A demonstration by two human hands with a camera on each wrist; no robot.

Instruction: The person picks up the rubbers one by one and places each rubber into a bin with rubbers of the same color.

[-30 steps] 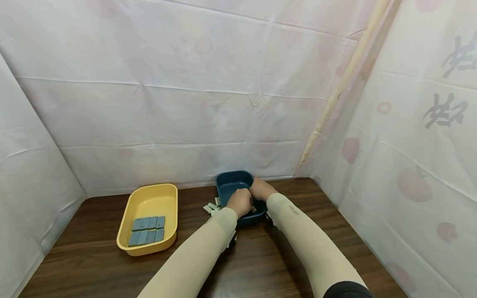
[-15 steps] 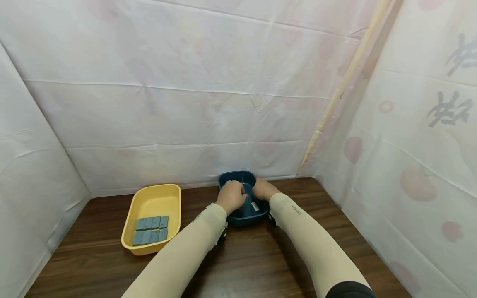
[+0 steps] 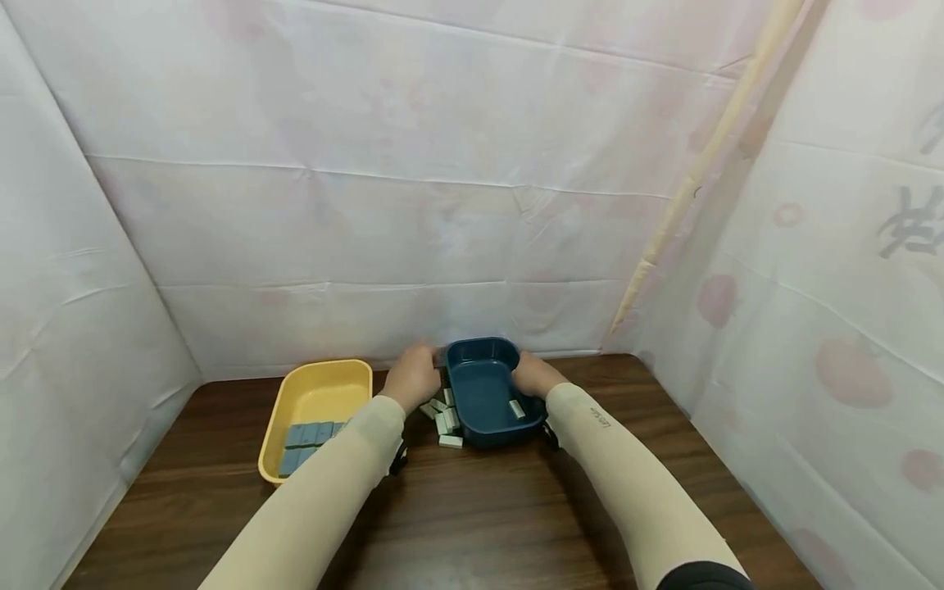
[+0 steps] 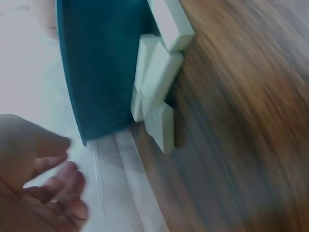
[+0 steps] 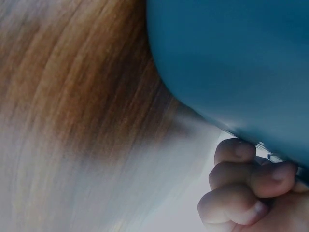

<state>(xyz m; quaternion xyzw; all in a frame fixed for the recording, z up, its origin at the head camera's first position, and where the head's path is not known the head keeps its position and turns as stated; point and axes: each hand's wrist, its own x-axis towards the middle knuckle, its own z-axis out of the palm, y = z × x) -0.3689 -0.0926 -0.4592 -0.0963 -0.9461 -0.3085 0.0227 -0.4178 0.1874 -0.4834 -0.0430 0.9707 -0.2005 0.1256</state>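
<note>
A dark blue tray (image 3: pixel 483 397) stands near the back cloth with one pale tile (image 3: pixel 516 409) inside. My right hand (image 3: pixel 536 375) grips its right rim; curled fingers (image 5: pixel 231 203) lie against the outside of the tray (image 5: pixel 231 63) in the right wrist view. Just left of the tray is my left hand (image 3: pixel 411 378). The left wrist view shows that hand (image 4: pixel 36 179) with bent, parted fingers and nothing visible between them, near the tray's end (image 4: pixel 101 82). Several pale tiles (image 3: pixel 451 441) lie loosely along the tray's left side, some overlapping (image 4: pixel 161 72).
On the left a yellow tray (image 3: pixel 324 401) holds grey-blue tiles (image 3: pixel 301 447) in two rows, partly covered by my left sleeve. White patterned cloth (image 3: pixel 413 205) surrounds the brown wooden table (image 3: pixel 472 508) at the back and sides.
My left hand has moved out of the blue tray to its left side, leaving the pale tile inside uncovered. The right hand stays at the rim. The view has turned slightly left.
</note>
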